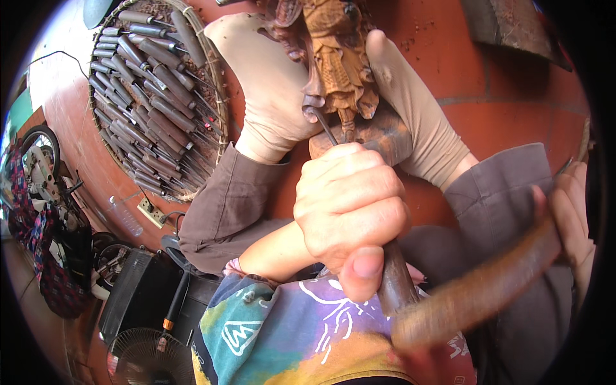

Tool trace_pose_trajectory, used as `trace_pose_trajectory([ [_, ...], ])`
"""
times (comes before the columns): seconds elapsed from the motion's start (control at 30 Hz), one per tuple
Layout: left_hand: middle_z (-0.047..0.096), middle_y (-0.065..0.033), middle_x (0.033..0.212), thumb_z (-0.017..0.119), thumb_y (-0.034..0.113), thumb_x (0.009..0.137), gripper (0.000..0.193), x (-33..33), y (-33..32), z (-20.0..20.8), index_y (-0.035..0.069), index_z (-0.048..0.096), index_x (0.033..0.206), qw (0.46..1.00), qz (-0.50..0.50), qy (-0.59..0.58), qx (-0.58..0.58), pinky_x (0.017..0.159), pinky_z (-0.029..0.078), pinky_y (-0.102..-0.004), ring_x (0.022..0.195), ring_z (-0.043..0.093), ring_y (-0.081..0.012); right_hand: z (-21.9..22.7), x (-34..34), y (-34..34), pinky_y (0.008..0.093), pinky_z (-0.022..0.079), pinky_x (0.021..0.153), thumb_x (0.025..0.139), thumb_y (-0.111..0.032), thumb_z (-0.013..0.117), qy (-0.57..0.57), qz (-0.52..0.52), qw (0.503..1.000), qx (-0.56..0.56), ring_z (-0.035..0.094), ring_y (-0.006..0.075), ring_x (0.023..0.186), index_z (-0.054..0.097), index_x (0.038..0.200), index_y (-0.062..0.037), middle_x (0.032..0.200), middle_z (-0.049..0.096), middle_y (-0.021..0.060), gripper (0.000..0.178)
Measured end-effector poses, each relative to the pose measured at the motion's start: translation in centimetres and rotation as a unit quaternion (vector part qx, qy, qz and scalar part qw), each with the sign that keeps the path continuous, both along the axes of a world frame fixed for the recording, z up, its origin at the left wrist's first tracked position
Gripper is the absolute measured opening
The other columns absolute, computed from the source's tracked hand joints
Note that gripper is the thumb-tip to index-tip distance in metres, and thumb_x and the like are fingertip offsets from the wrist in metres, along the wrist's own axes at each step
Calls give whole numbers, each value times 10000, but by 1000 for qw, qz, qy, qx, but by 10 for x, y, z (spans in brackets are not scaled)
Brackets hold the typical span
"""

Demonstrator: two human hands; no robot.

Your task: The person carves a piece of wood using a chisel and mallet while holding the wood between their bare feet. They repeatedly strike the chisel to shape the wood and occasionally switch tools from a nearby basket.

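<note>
My left hand (351, 208) is wrapped round the dark handle of a carving chisel (396, 276). Its thin steel blade slants up from my fist, and the tip meets the lower left part of a carved wooden figure (343, 61). At the right edge my right hand (573, 212) grips a curved wooden mallet (478, 289), smeared by motion, whose near end is at the chisel's butt; whether they touch I cannot tell. Between my two feet in beige socks (273, 90) the figure is held, its rounded wooden base (385, 135) toward me.
A round woven basket (224, 122) full of wood-handled chisels (160, 90) stands on the red tiled floor (443, 38) at the left. Beyond lie a power strip (152, 212) and a plastic bottle (126, 216). A fan (151, 356) is at lower left; a wooden block (513, 29) is far right.
</note>
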State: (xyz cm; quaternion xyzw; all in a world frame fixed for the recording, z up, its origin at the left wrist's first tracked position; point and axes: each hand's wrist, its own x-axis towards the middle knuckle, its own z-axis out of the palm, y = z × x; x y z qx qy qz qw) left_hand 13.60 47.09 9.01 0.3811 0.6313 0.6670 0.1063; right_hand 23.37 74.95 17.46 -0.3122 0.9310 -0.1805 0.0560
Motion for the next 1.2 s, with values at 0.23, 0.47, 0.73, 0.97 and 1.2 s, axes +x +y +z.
trace_pose_trajectory([
  [0.23,489,-64,519,284,361,977,585,-8,-14,4,46,508,537,999,-41,-7,8,451,373,-337,436,464,-203,13,-5,-14,369,423,492,722,90,696,31,-65,997,-1,517,298,566,488,816,51,697,514,160,232],
  [0.47,440,-34,509,428,347,815,381,-13,-17,-1,92,493,540,998,-64,-18,8,418,320,-320,414,436,-192,18,-19,-33,303,340,428,563,-44,669,21,-73,997,-26,471,204,492,573,762,-7,614,500,59,224],
  [0.73,426,-23,650,458,515,915,497,22,22,6,102,522,647,985,-69,158,-31,434,331,-271,526,492,-141,-4,12,-2,349,405,529,684,-139,763,-92,-154,983,-39,505,258,549,549,814,-31,629,490,75,272],
  [0.97,442,-1,714,668,558,639,464,21,45,-7,124,518,704,990,25,136,-19,480,393,-283,555,483,-149,-10,45,1,338,447,589,739,-190,757,-179,-222,958,20,538,256,597,567,887,-14,673,513,88,299],
  [1.2,453,18,654,606,579,764,470,19,38,-26,131,523,645,985,36,168,-12,400,371,-253,503,485,-115,-16,42,8,340,463,618,739,-197,758,-196,-216,956,12,566,260,637,580,930,-3,729,552,108,325],
])
